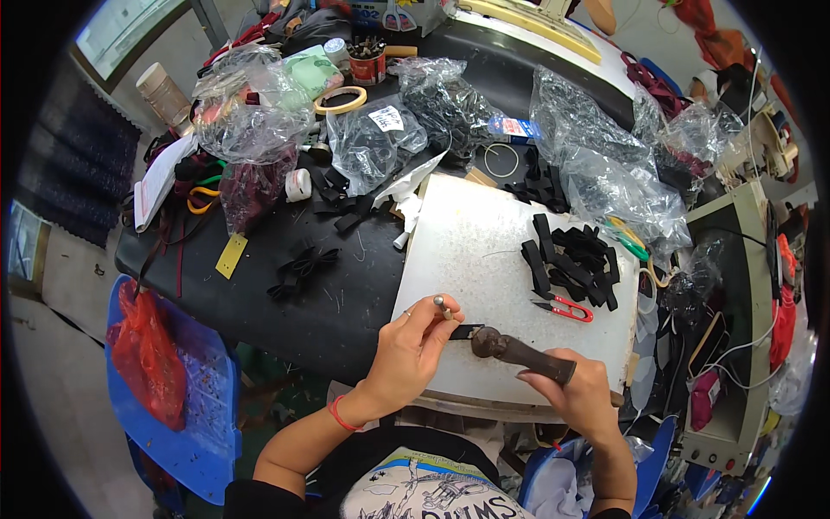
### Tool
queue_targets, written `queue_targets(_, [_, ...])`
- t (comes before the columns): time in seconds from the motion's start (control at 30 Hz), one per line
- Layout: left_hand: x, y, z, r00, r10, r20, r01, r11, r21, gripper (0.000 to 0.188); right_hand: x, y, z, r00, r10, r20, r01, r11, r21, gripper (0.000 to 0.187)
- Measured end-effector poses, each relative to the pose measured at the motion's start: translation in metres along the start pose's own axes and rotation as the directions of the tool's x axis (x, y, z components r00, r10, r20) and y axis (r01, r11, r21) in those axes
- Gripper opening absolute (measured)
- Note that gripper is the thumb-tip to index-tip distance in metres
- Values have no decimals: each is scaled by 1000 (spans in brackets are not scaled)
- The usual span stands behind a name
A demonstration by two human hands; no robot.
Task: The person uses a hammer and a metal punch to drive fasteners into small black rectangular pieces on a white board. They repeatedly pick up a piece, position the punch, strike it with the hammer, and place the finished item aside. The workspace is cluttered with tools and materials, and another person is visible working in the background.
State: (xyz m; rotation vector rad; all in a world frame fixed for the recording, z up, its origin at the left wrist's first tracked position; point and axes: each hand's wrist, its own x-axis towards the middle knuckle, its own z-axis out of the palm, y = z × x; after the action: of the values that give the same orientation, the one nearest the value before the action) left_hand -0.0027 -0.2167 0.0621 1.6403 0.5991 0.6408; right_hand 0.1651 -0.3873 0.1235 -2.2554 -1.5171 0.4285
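My left hand (405, 356) pinches a short metal rod (442, 303), which looks like a punch, over the white board (467, 242). A piece of black strap (465, 331) lies by its fingertips and runs toward the mallet head. In my right hand (584, 394) is the handle of a dark wooden mallet (526, 354), its rounded head close to my left fingers. Whether the mallet touches the strap cannot be made out. Farther back on the board sit a pile of black strap pieces (575, 264) and red thread snips (566, 309).
Clear plastic bags (376, 143) crowd the far side of the black table (259, 225). More black straps (303, 270) lie left of the board, near a yellow card (231, 255). A blue chair (207, 415) holding a red bag (151, 363) stands at left.
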Motion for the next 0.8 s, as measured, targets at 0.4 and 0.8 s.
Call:
queue_targets(0.4, [-2, 9, 4, 945, 323, 48, -320, 888, 329, 17, 13, -15, -36, 933, -157, -323, 164, 987, -8, 12])
queue_targets(0.8, [-7, -3, 13, 947, 307, -99, -260, 907, 332, 15, 29, -32, -38, 984, -159, -76, 139, 967, -215, 33])
